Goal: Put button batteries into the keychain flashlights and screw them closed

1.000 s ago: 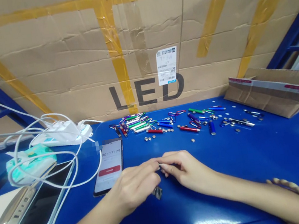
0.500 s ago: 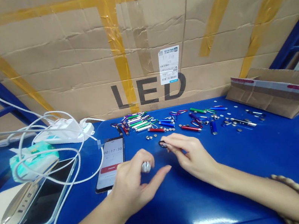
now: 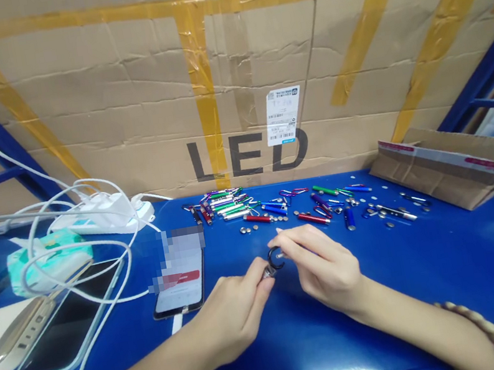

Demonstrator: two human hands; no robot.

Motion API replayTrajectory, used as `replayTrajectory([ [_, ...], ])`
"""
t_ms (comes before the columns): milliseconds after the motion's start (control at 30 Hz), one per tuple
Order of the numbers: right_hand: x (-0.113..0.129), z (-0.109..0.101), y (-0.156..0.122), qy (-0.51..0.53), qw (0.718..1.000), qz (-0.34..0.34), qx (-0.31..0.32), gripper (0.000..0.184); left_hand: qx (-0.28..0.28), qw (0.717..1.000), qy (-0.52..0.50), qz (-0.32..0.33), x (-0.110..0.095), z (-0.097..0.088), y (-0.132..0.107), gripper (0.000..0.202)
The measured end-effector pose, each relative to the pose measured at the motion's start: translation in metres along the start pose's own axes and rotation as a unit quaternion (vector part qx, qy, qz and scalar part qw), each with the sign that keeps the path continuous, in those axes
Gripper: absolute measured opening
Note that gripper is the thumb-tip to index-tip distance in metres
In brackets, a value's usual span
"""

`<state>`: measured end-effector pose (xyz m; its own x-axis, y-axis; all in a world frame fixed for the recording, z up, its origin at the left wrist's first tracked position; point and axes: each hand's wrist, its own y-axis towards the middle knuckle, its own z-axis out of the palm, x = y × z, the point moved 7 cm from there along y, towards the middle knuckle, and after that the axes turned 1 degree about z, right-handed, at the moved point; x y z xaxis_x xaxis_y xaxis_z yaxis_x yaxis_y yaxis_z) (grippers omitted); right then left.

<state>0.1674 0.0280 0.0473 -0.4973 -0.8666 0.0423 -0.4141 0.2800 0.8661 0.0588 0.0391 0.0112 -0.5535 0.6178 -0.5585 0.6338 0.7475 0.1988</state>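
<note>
Pinched between thumb and fingers of my left hand is a small silver flashlight, mostly hidden, with only its end showing. My right hand grips a black carabiner clip by its right side; the clip meets the end of the flashlight. Whether the two are joined, I cannot tell. Beyond my hands lie a pile of colourful mini flashlights, a red flashlight and a blue flashlight. Several button cells are scattered among them.
A phone lies left of my left hand, near another dark phone, white cables, a power strip and a tissue pack. An open cardboard box stands at right; a large carton closes off the back.
My left hand has turned and moved right, bringing the flashlight up to the carabiner clip. My right hand has shifted slightly lower. The camera view has tilted a little.
</note>
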Motion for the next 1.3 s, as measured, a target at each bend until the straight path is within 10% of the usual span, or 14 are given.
replayTrajectory([
  [800, 0.001, 0.009, 0.003, -0.003, 1.000, 0.002, -0.024, 0.035, 0.013, 0.964, -0.260, -0.058, -0.007, 0.009, -0.001, 0.032],
  [1300, -0.014, -0.016, 0.020, -0.022, 0.993, 0.025, -0.112, 0.037, 0.024, 0.991, -0.118, -0.056, -0.010, -0.011, 0.029, 0.027],
])
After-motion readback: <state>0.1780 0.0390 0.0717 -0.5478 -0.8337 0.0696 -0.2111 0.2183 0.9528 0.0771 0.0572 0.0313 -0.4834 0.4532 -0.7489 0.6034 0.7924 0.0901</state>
